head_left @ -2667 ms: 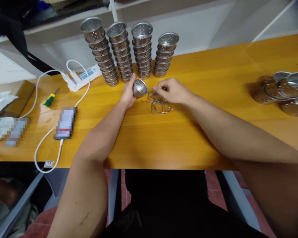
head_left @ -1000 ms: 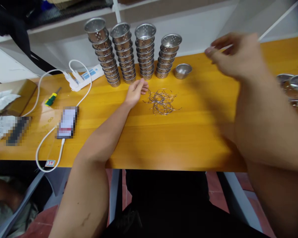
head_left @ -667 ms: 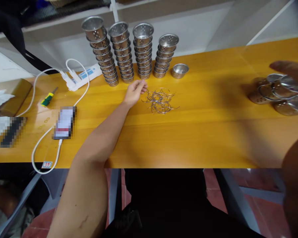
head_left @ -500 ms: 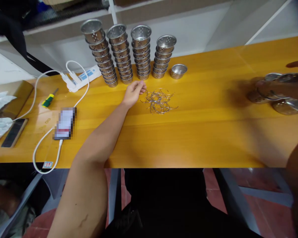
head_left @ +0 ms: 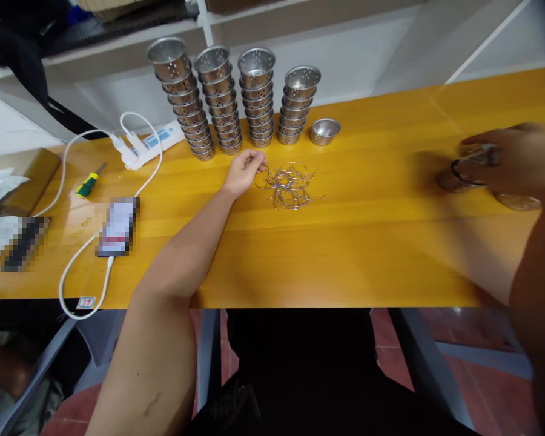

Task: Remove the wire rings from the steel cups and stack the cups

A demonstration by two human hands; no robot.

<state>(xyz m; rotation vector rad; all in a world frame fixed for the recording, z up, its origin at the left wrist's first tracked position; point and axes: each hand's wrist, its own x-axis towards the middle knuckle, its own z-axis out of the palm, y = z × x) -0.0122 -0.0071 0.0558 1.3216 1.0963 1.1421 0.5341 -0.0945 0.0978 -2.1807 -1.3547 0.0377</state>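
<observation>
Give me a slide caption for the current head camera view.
Left hand at a heap of thin wires, right hand blurred at metal cups, four cup stacks behind.

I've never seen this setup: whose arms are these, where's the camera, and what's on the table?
No robot: these are a person's hands, filmed by a camera worn on the head, looking forward and down. On the table stand four stacks of perforated metal cups and a single cup, with a tangle of thin wires in front. The left hand is at the tangle's edge; the blurred right hand is over more cups at the right. Whether either grips anything is unclear.
</observation>
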